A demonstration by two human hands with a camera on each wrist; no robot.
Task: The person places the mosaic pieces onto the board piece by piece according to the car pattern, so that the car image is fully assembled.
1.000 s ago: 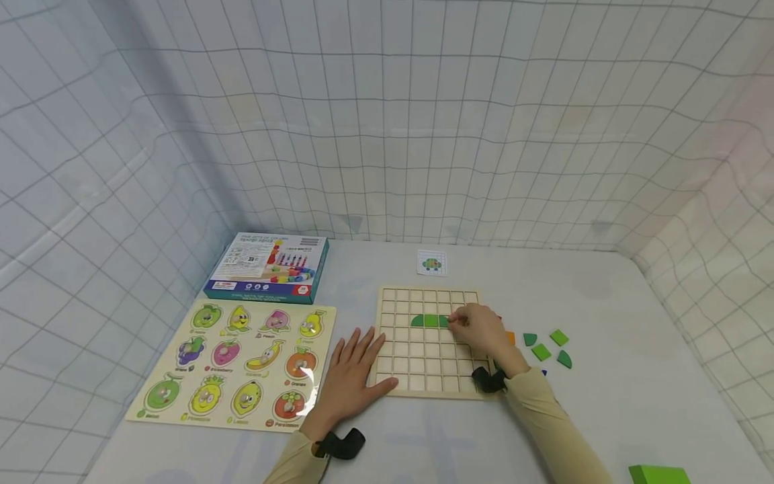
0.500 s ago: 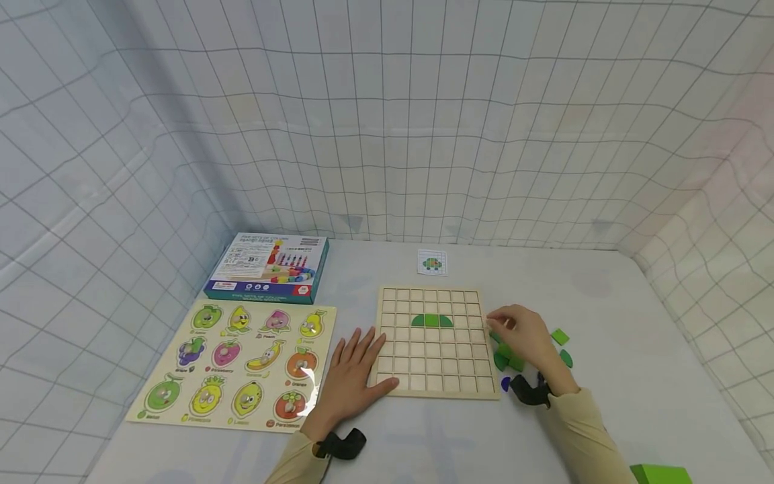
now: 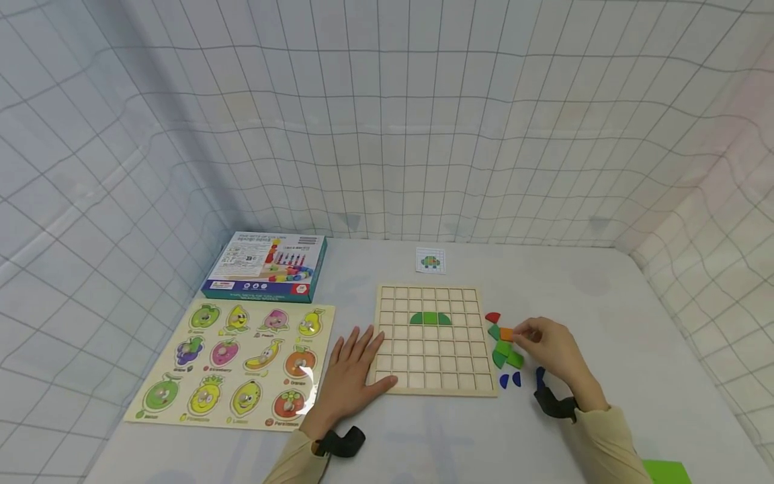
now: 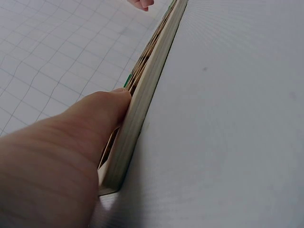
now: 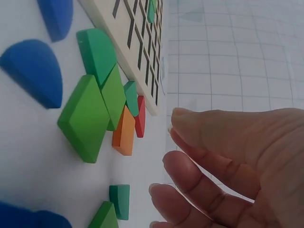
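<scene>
The wooden grid board (image 3: 435, 370) carries two green quarter-round tiles with a green square tile (image 3: 430, 318) between them. My left hand (image 3: 351, 383) lies flat with fingers spread at its lower left corner; in the left wrist view the thumb (image 4: 109, 102) rests on the frame. My right hand (image 3: 556, 349) hovers with bent fingers beside an orange tile (image 3: 506, 334). In the right wrist view, nothing shows between its thumb (image 5: 199, 123) and fingers. Around it lie a red tile (image 3: 492, 316), green tiles (image 5: 85, 118) and blue rounded tiles (image 5: 35, 69).
A small picture card (image 3: 431, 261) lies behind the board. To the left sit a fruit puzzle board (image 3: 236, 393) and a boxed bead set (image 3: 266, 265). A bright green block (image 3: 666, 472) is at the lower right edge. Gridded curtains surround the table.
My right hand let go of a green quarter-round tile on the board and moved right, past the board's edge, over the loose tiles. My left hand has stayed in place.
</scene>
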